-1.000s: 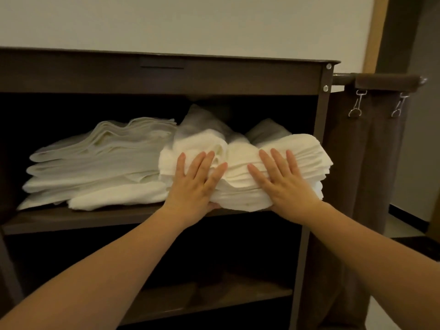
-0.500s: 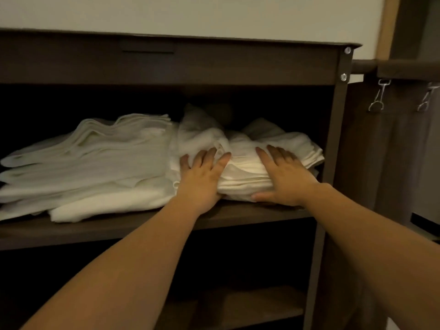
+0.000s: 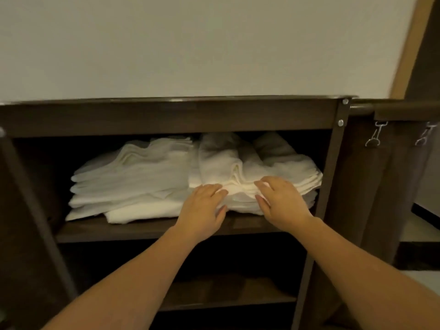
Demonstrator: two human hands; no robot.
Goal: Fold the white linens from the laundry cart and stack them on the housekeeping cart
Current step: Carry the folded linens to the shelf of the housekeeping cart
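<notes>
Facing: dark brown housekeeping cart [image 3: 166,117], seen from head cam, w/ pale wall [image 3: 190,44] behind it.
Upper shelf [image 3: 142,231]: carried two piles of folded white linens, side by side and touching where they met.
Left stack [image 3: 128,184]: wider pile, layers fanned a bit at the front edges — lowest piece stuck out toward the shelf lip.
Left hand [image 3: 202,208]: lay palm-down, fingers loosely spread, on the front left corner of the right stack; nothing pinched or gripped, thumb near the shelf edge.
Right stack [image 3: 285,170]: sat in the right half of the shelf, close to the cart's right post; top piece bunched into two humps at the back, front edges fairly even.
Right hand [image 3: 281,201]: also flat and unclenched, pressed on the front of the same pile w/ fingertips on the cloth — no grasp visible.
Forearms: both bare, reached in from bottom of frame.
Lower shelf [image 3: 226,298]: dark, contents couldn't be made out.
Brown fabric bag [image 3: 381,186]: hung at the cart's right end from a rail [image 3: 362,109] by metal clips [image 3: 375,136].
Far right: strip of wooden trim [image 3: 412,46] on the wall, edge of frame blurred.
</notes>
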